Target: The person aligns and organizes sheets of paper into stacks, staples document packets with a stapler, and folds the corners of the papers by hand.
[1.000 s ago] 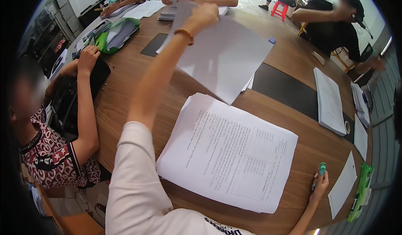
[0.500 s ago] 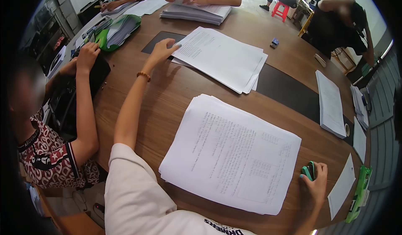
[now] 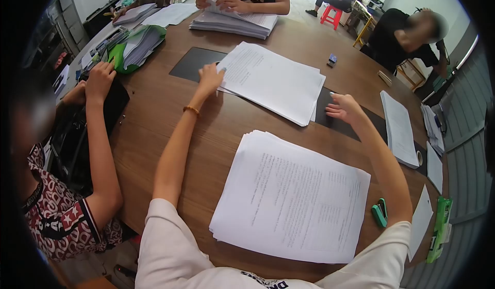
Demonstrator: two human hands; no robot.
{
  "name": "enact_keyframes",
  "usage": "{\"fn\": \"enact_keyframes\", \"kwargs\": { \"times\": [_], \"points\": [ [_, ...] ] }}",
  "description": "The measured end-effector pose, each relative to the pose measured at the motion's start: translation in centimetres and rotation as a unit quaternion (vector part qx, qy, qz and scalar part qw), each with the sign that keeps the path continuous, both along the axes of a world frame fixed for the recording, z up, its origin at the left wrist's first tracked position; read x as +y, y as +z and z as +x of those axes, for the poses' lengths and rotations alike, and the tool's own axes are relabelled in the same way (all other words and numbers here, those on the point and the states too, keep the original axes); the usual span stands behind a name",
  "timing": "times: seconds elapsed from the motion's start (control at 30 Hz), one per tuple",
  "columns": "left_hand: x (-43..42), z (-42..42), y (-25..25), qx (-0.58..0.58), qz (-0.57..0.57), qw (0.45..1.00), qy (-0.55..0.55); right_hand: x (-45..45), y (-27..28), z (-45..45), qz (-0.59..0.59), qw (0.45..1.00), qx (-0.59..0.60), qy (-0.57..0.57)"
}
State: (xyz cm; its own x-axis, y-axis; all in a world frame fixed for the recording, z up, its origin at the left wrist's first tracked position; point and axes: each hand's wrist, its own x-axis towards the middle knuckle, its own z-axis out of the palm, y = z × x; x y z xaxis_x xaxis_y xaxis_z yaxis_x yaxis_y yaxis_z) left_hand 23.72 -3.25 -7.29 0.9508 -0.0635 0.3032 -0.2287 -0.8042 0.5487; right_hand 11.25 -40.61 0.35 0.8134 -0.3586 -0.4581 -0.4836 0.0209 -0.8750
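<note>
Beyond the large printed stack (image 3: 291, 199) lies a smaller pile of papers (image 3: 273, 83) on the brown table (image 3: 149, 129). My left hand (image 3: 210, 78) is at the left edge of that smaller pile, its thumb and fingers apart. To the right of the pile, my right hand (image 3: 344, 107) hovers over the dark strip of the table, fingers spread and holding nothing. A green stapler (image 3: 379, 212) rests on the table beside the right edge of the large stack, near my right forearm.
A person in patterned clothing sits at left by a black bag (image 3: 77, 129) and green folder (image 3: 135, 49). Across, a person handles a paper stack (image 3: 234, 25). More papers (image 3: 399, 129), a tape roll (image 3: 418, 158) and a green package (image 3: 440, 229) lie at right.
My right hand has let go of the stapler and moved forward to the smaller pile's right side. My left hand earlier laid a sheet onto that pile and now touches its left edge.
</note>
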Motion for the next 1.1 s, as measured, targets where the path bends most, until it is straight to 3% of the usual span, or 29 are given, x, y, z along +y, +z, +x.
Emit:
{"fn": "enact_keyframes", "kwargs": {
  "times": [0.03, 0.1, 0.17, 0.23, 0.37, 0.43, 0.5, 0.57, 0.63, 0.67, 0.77, 0.83, 0.9, 0.93, 1.03, 1.1],
  "points": [
    [-0.6, -0.3, 0.2, -0.001, -0.002, 1.000, -0.001, 0.7, -0.2, 0.8, -0.002, 1.000, -0.001, -0.001],
    [-1.6, -0.5, 0.8, 0.067, -0.010, 0.998, -0.007, 1.6, -0.6, 2.1, -0.085, 0.989, 0.018, 0.120],
    [-1.4, -0.8, 1.3, 0.102, -0.011, 0.995, -0.011, 1.5, -1.1, 2.8, -0.122, 0.983, 0.051, 0.124],
    [-1.1, -0.7, 1.6, 0.116, -0.082, 0.989, -0.043, 1.8, -1.3, 3.0, -0.253, 0.963, 0.057, 0.069],
    [-1.9, -2.6, 1.8, -0.012, -0.080, 0.995, 0.052, 2.0, -1.9, 3.0, -0.203, 0.974, -0.002, 0.100],
    [-0.5, -2.2, 3.1, 0.189, -0.257, 0.935, -0.153, 2.2, -2.1, 3.3, -0.141, 0.976, -0.031, 0.164],
    [-0.8, -2.7, 4.3, 0.192, -0.298, 0.915, -0.193, 2.4, -2.5, 3.1, -0.166, 0.976, -0.053, 0.129],
    [-0.9, -3.8, 5.6, 0.301, -0.397, 0.837, -0.225, 2.8, -2.1, 2.9, -0.194, 0.973, -0.075, 0.095],
    [-0.9, -4.4, 6.0, 0.349, -0.370, 0.827, -0.239, 3.1, -1.3, 2.7, -0.263, 0.964, -0.015, 0.036],
    [-0.9, -4.5, 5.6, 0.342, -0.389, 0.819, -0.247, 2.6, -0.7, 2.0, -0.171, 0.983, -0.016, 0.063],
    [-0.5, -3.9, 4.8, 0.318, -0.416, 0.818, -0.240, 0.8, 0.1, 1.1, -0.160, 0.980, 0.055, 0.108],
    [-0.3, -4.5, 5.6, 0.261, -0.487, 0.773, -0.311, -0.4, -0.4, 1.1, -0.154, 0.975, 0.041, 0.152],
    [0.2, -5.0, 7.3, 0.233, -0.498, 0.780, -0.300, -0.6, 0.1, -0.1, -0.003, 0.967, -0.188, 0.169],
    [0.6, -5.2, 8.2, 0.216, -0.483, 0.788, -0.315, -0.9, 0.0, 0.2, 0.075, 0.957, -0.220, 0.177],
    [0.9, -7.2, 10.8, 0.166, -0.463, 0.804, -0.334, 0.5, 0.2, -0.3, 0.155, 0.932, -0.275, 0.177],
    [0.7, -9.0, 13.1, 0.130, -0.455, 0.814, -0.336, 2.2, 1.7, -0.9, 0.149, 0.919, -0.292, 0.222]
  ]
}}
